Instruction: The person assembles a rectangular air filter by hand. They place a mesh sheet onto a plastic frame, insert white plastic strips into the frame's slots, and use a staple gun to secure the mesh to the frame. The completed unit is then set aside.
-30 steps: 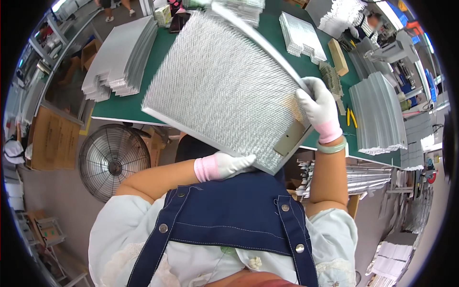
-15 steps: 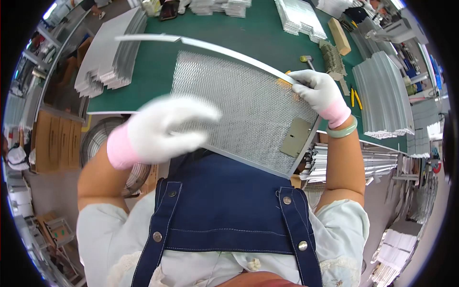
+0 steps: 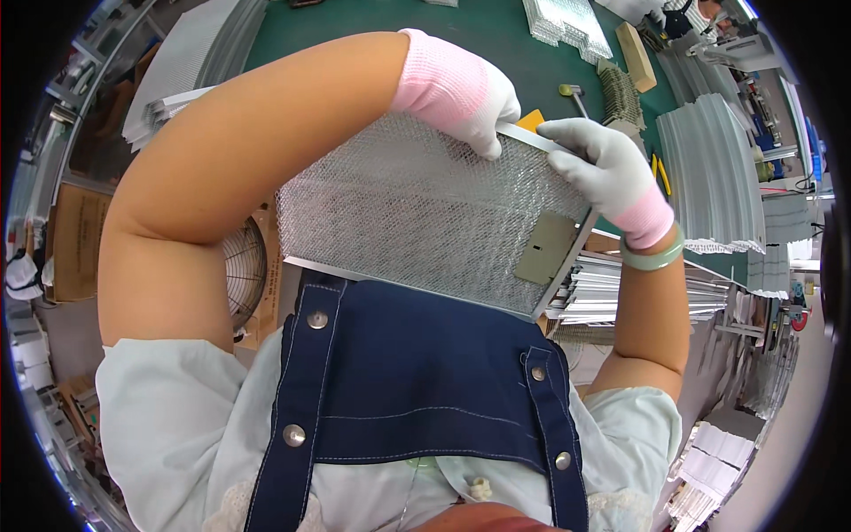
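A rectangular silver mesh filter panel (image 3: 399,208) rests against my apron, its far side over the green table. Metal edging runs along its near and right sides, and a small grey-green plate (image 3: 545,248) lies on the mesh near the right corner. Along the far side is a white metal frame strip (image 3: 525,135). My left hand (image 3: 486,111), in a white glove with a pink cuff, reaches across and pinches this strip. Beside it my right hand (image 3: 603,160), gloved likewise, grips the strip near the far right corner. My left forearm hides the panel's far left part.
On the green table (image 3: 355,66) lie a mallet (image 3: 574,96), a wooden block (image 3: 635,58), a stack of grey-green plates (image 3: 619,97) and yellow-handled pliers (image 3: 661,176). Stacked metal sheets (image 3: 709,173) stand at right, more (image 3: 191,66) at left. A fan (image 3: 244,275) is below left.
My left hand has swung from the panel's near left up to the far strip and closed on it beside my right hand. The strip's raised left end is now hidden behind my forearm.
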Action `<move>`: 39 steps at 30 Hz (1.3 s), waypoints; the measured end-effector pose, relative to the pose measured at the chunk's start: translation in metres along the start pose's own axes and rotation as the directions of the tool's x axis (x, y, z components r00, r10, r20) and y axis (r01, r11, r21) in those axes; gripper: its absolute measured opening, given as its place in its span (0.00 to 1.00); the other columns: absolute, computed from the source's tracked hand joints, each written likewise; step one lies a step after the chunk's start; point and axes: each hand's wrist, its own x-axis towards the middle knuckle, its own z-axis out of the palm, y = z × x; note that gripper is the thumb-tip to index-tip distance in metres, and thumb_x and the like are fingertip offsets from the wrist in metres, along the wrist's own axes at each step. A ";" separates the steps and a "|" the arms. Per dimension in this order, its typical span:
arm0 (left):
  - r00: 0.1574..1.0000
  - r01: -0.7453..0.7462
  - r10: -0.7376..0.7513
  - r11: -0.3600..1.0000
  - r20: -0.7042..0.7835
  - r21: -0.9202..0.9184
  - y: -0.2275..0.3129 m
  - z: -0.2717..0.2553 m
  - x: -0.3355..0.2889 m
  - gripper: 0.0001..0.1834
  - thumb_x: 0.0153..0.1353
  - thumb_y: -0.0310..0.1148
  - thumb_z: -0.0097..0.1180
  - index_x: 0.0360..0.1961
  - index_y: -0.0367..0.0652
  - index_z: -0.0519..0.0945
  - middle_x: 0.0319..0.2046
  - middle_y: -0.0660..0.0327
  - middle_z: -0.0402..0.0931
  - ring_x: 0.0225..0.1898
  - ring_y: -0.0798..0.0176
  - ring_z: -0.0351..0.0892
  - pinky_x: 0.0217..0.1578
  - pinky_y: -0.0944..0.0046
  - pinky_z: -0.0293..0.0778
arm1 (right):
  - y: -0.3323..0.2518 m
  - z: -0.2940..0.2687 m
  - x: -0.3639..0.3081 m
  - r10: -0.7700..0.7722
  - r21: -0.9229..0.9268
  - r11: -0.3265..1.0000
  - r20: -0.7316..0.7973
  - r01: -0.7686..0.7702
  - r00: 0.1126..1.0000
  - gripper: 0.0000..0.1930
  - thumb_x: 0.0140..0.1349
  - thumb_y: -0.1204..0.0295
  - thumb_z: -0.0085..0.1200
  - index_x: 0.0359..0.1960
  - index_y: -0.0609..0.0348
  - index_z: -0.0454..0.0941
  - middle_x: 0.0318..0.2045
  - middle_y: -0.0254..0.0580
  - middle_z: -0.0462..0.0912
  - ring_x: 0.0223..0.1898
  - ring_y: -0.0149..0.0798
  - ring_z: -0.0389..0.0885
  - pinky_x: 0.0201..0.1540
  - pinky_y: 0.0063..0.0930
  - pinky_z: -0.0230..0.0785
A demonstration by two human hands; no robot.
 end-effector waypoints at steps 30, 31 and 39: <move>0.961 0.262 -0.226 0.928 0.158 -0.265 -0.099 0.090 0.078 0.29 0.68 0.51 0.47 0.60 0.39 0.73 0.49 0.49 0.78 0.55 0.49 0.76 0.57 0.54 0.70 | 0.163 0.042 0.071 0.524 -0.407 0.718 -0.219 -0.566 0.823 0.30 0.53 0.46 0.64 0.44 0.62 0.81 0.42 0.54 0.85 0.48 0.50 0.84 0.50 0.36 0.76; 0.966 0.243 -0.206 0.929 0.154 -0.278 -0.101 0.090 0.080 0.30 0.67 0.52 0.46 0.60 0.39 0.73 0.51 0.49 0.78 0.56 0.49 0.75 0.58 0.54 0.69 | 0.169 0.040 0.070 0.514 -0.340 0.756 -0.221 -0.560 0.829 0.27 0.53 0.50 0.65 0.42 0.63 0.81 0.40 0.53 0.85 0.45 0.49 0.84 0.48 0.36 0.75; 0.961 0.274 -0.253 0.918 0.107 -0.286 -0.101 0.098 0.092 0.29 0.68 0.51 0.44 0.59 0.39 0.73 0.49 0.49 0.78 0.54 0.50 0.77 0.57 0.54 0.70 | 0.149 0.040 0.033 -0.025 -0.313 0.934 -0.541 -0.174 0.841 0.05 0.50 0.77 0.56 0.29 0.64 0.75 0.26 0.49 0.77 0.26 0.50 0.78 0.32 0.40 0.70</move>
